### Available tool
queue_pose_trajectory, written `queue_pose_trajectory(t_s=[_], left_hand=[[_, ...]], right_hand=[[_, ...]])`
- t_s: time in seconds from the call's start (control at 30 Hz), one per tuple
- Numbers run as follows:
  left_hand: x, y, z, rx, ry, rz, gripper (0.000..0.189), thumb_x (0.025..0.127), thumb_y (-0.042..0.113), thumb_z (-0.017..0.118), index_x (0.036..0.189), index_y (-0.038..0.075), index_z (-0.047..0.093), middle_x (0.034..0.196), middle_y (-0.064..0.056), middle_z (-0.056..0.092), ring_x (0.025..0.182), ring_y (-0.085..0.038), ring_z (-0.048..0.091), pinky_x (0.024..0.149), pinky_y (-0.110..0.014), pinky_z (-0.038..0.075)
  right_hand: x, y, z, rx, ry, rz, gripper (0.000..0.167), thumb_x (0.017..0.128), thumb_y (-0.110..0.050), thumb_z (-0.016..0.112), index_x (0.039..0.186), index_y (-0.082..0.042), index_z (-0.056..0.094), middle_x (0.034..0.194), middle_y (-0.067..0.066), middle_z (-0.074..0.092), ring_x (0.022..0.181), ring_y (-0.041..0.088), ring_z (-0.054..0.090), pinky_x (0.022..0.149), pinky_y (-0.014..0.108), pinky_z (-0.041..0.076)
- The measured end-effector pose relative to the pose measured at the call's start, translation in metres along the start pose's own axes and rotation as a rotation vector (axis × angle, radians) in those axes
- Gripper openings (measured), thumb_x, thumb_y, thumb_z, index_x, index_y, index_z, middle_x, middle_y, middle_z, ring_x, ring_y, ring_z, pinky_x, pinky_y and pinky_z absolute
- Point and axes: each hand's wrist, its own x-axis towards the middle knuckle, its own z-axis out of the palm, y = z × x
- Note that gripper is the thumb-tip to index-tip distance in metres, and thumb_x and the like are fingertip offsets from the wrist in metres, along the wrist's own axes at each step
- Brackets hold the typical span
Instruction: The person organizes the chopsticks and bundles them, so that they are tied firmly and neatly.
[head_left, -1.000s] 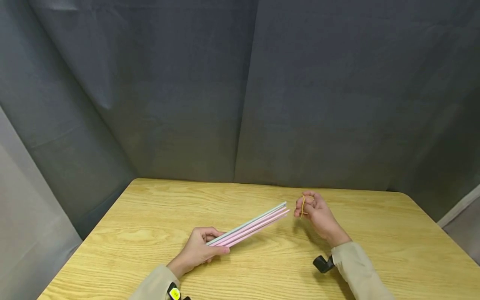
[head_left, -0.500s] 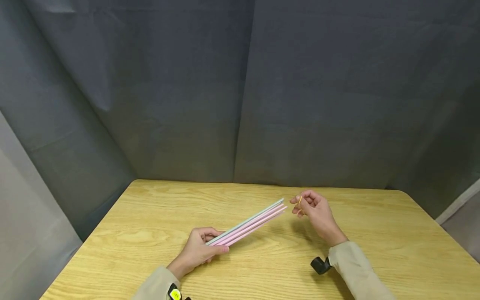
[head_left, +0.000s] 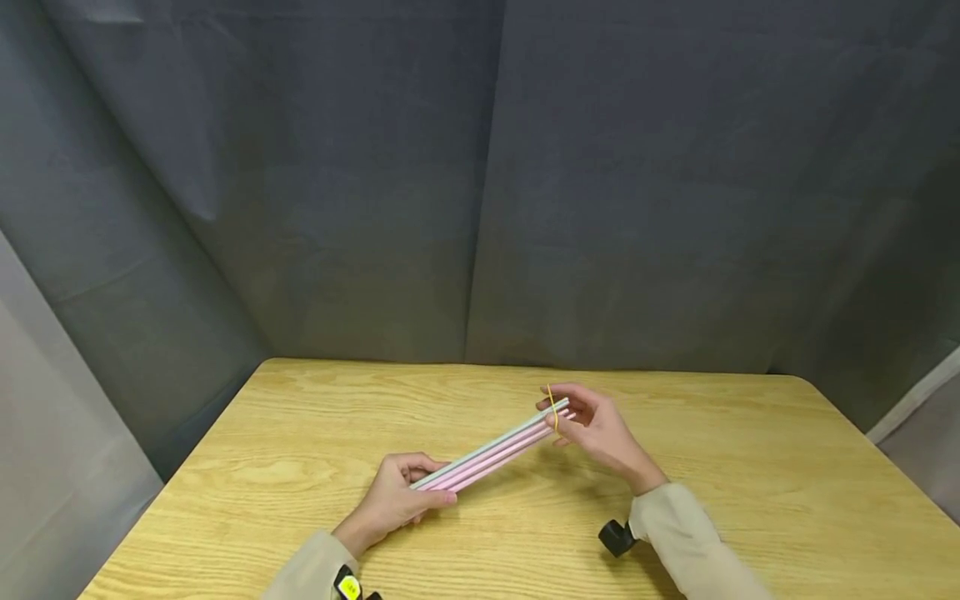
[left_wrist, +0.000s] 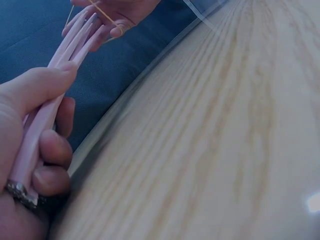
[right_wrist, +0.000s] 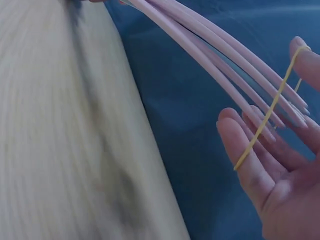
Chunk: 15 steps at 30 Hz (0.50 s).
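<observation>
My left hand (head_left: 393, 500) grips a bundle of pink and pale green chopsticks (head_left: 495, 452), thumb on top. The bundle slants up to the right above the table, its narrow ends slightly fanned out. A yellow rubber band (right_wrist: 272, 107) is stretched between the spread fingers and thumb of my right hand (right_wrist: 285, 190). In the right wrist view the chopstick tips (right_wrist: 272, 137) reach into the band's loop. The left wrist view shows the thick ends (left_wrist: 20, 192), dark and silvery, at the palm.
The wood-grain table (head_left: 300, 425) lies below both hands. Dark grey cloth (head_left: 375, 183) hangs behind its far edge, with paler panels (head_left: 52, 433) at the sides. A black camera mount (head_left: 617, 537) sticks out from the right sleeve.
My right hand has moved left to the chopstick tips, spreading the rubber band into a loop around them. The left hand and its bundle have stayed nearly still.
</observation>
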Motion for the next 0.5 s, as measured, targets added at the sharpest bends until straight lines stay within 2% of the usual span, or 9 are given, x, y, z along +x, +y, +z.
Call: queue_pose_trajectory(t_s=[0.13,0.27,0.37,0.5], left_hand=[[0.0,0.0,0.0,0.001,0.005,-0.014,0.043,0.075,0.008,0.081,0.113,-0.006,0.065,0.091,-0.012,0.074,0.04,-0.002,0.042,0.038,-0.015,0.036],[-0.001,0.0,0.0,-0.004,0.003,-0.005,0.043,0.076,0.007,0.081,0.113,-0.007,0.065,0.091,-0.013,0.074,0.04,-0.002,0.042,0.038,-0.015,0.035],[0.0,-0.001,-0.001,-0.001,0.0,0.009,0.042,0.076,0.007,0.081,0.113,-0.007,0.066,0.089,-0.011,0.075,0.04,-0.002,0.041,0.038,-0.014,0.035],[0.0,-0.001,0.0,-0.003,-0.004,0.024,0.041,0.077,0.006,0.08,0.112,-0.008,0.066,0.088,-0.01,0.075,0.04,-0.001,0.042,0.038,-0.014,0.035]], right_hand=[[0.003,0.006,0.01,0.053,-0.013,0.005,0.04,0.09,0.001,0.062,0.127,0.011,0.05,0.11,0.036,0.06,0.08,0.011,0.066,0.061,0.051,0.056],[0.002,0.012,0.016,0.152,-0.01,0.07,0.044,0.092,-0.003,0.062,0.129,0.014,0.046,0.117,0.042,0.055,0.086,0.013,0.068,0.067,0.056,0.054],[0.001,0.014,0.02,0.185,-0.023,0.128,0.045,0.093,-0.006,0.061,0.13,0.016,0.045,0.119,0.036,0.058,0.089,0.013,0.069,0.07,0.054,0.055],[0.0,0.015,0.025,0.198,-0.053,0.17,0.045,0.093,-0.006,0.061,0.128,0.018,0.045,0.105,0.01,0.071,0.079,0.009,0.065,0.066,0.044,0.058]])
